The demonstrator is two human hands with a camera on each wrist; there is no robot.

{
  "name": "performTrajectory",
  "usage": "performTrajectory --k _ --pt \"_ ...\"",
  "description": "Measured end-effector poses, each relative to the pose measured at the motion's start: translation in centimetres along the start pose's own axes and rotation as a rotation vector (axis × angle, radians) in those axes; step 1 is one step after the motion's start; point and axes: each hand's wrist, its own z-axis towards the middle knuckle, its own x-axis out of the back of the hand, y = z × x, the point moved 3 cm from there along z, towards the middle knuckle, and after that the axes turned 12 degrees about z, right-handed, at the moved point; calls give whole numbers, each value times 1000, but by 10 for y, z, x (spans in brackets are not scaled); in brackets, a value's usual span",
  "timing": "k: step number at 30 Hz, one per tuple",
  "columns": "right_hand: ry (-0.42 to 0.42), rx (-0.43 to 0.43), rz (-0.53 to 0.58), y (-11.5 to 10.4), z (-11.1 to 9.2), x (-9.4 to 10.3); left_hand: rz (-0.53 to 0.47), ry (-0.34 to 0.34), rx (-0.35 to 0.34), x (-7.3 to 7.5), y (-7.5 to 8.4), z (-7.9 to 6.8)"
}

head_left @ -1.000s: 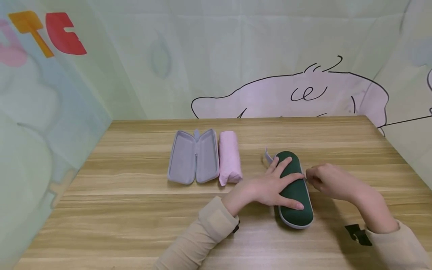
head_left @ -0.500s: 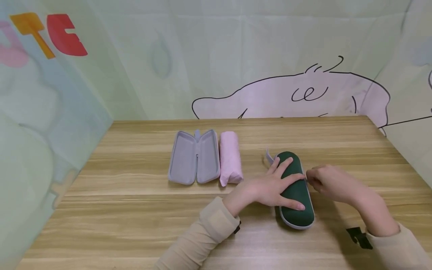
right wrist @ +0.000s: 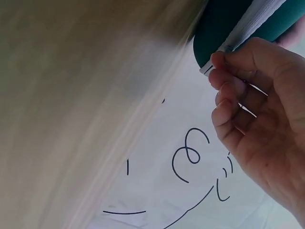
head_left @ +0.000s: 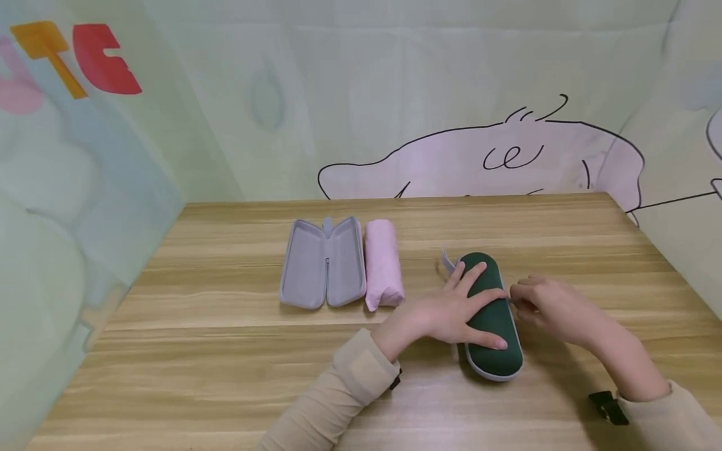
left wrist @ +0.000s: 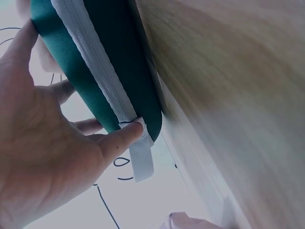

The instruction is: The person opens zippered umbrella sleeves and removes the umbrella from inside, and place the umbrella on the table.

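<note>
A dark green zip case point(head_left: 491, 316) with a pale grey zipper band point(left wrist: 95, 57) lies on the table, its zipper side toward the right hand. The left hand point(head_left: 451, 313) rests across its top with fingers spread, holding it down. In the left wrist view, one finger touches the ribbed grey tab point(left wrist: 141, 160) at the case's end. At the right side of the case, the right hand point(head_left: 555, 307) has thumb and index finger pinched at the zipper; the zipper pull is mostly hidden by the fingertips. Its other fingers are curled in the right wrist view.
Left of the hands stands a grey case point(head_left: 304, 269), unfolded into two halves. A pink roll-shaped bundle point(head_left: 383, 263) lies right beside it. The wood-grain table point(head_left: 214, 369) ends at a printed cloth backdrop point(head_left: 282, 94).
The right hand's fingers and wrist have shifted slightly while staying at the same spot on the zipper. The left hand and the green case have kept their places.
</note>
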Motion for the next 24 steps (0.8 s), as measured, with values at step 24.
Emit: performTrajectory --k 24 --pt "57 86 -41 -10 -12 -2 -1 -18 24 -2 1 0"
